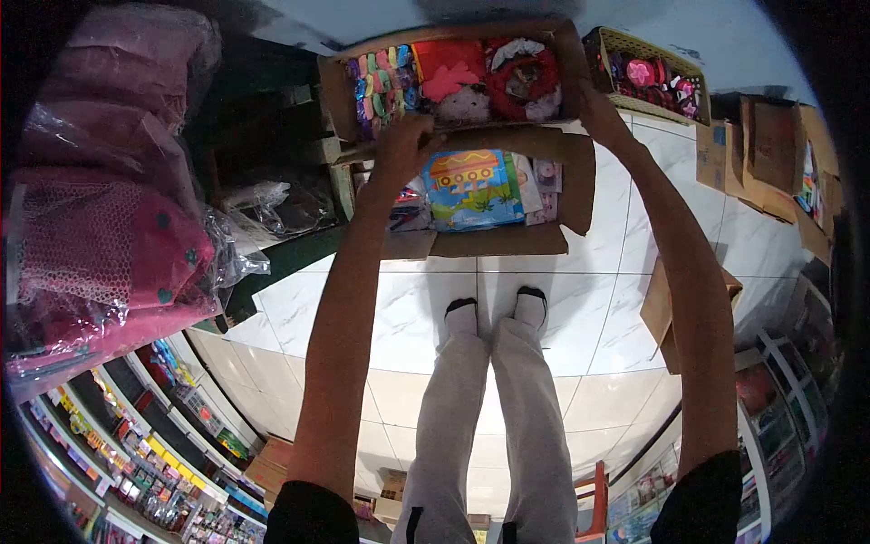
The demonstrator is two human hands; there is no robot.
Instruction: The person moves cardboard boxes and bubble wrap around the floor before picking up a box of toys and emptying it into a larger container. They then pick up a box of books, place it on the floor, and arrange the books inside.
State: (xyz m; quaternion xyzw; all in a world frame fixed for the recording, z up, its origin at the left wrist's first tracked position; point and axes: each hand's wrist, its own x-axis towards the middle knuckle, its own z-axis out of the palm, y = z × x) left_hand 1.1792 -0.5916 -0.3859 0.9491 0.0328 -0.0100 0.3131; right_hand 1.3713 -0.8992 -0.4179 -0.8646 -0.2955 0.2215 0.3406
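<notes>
A brown cardboard box (pixel 335 100) stands at the far side, filled with colourful bundled bands (pixel 381 83), a red packet (pixel 449 56) and fluffy red and white items (pixel 521 82). My left hand (pixel 405 145) is closed at its near edge, toward the left, fingers curled. My right hand (pixel 602 116) grips its near right corner, with the fingertips partly hidden in shadow. Just in front, a second open carton (pixel 498 242) holds a blue and orange picture packet (pixel 473 188) and other packaged goods. Its flaps stick outward.
A yellow basket (pixel 605 45) with pink items is at the right of the boxes. Plastic-wrapped pink bundles (pixel 109 181) are piled at left. Open cartons (pixel 752 163) and a small box (pixel 666 308) are at right. Stocked shelves (pixel 145 444) line the lower left.
</notes>
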